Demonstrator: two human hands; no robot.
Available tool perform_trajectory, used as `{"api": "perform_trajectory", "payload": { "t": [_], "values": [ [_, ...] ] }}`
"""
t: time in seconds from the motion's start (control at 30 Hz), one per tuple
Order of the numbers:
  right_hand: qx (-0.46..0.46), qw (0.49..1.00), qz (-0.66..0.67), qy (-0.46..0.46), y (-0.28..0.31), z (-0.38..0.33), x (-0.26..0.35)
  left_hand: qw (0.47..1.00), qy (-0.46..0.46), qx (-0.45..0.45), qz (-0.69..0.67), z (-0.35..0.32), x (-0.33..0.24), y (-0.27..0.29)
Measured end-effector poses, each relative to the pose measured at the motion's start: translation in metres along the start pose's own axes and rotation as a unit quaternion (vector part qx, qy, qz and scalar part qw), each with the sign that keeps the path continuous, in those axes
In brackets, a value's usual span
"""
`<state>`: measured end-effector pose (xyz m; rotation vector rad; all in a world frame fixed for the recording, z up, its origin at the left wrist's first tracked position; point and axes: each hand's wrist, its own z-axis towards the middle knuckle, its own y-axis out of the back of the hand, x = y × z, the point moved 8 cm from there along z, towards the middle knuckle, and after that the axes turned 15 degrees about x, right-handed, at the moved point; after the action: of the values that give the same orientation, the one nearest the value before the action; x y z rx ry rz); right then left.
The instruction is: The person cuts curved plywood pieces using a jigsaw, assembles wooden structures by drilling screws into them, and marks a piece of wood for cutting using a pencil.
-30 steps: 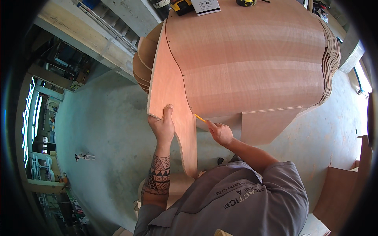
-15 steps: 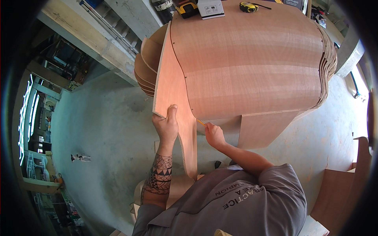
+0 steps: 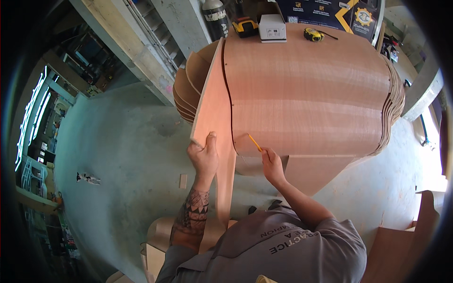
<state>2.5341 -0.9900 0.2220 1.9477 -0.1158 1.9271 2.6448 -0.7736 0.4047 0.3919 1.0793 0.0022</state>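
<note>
A curved plywood panel (image 3: 306,89) spreads in front of me, with small dark screw heads along its left edge. Against that edge leans a narrow shaped plywood board (image 3: 211,104). My left hand (image 3: 204,155) grips the board's lower left corner, thumb on its face and fingers behind. In my right hand (image 3: 272,166) is a yellow pencil (image 3: 255,142), its tip pointing up and left over the panel's lower left part. Whether the tip touches the wood, I cannot tell. A dark gap runs between the board and the panel's edge.
On the panel's far end lie a yellow tape measure (image 3: 313,34), a small white box (image 3: 272,29) and a yellow-black power tool battery (image 3: 245,27). A grey cylinder (image 3: 215,19) stands behind. Curved plywood pieces (image 3: 185,89) are stacked at left. A concrete pillar (image 3: 127,47) rises far left.
My right hand has drawn the pencil off the board's edge and up to the right, over the panel. The left hand keeps its grip on the board. The view has shifted.
</note>
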Motion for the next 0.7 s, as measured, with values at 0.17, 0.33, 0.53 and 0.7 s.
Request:
{"api": "perform_trajectory", "payload": {
  "t": [0.17, 0.33, 0.53, 0.7],
  "values": [
    [0.057, 0.994, 0.072, -0.065, 0.015, -0.03, -0.057, 0.992, 0.018, -0.1, -0.073, -0.023, -0.037, 0.06],
    [0.155, 0.964, 0.197, -0.093, 0.003, -0.027, -0.07, 0.971, -0.036, -0.213, -0.105, -0.087, -0.087, 0.126],
    [0.218, 0.96, 0.174, 0.035, -0.019, 0.021, -0.021, 0.934, -0.013, -0.339, -0.116, -0.229, -0.12, 0.158],
    [0.197, 0.924, 0.199, 0.261, -0.038, 0.059, 0.067, 0.894, 0.016, -0.426, -0.134, -0.369, -0.153, 0.125]
  ]
}}
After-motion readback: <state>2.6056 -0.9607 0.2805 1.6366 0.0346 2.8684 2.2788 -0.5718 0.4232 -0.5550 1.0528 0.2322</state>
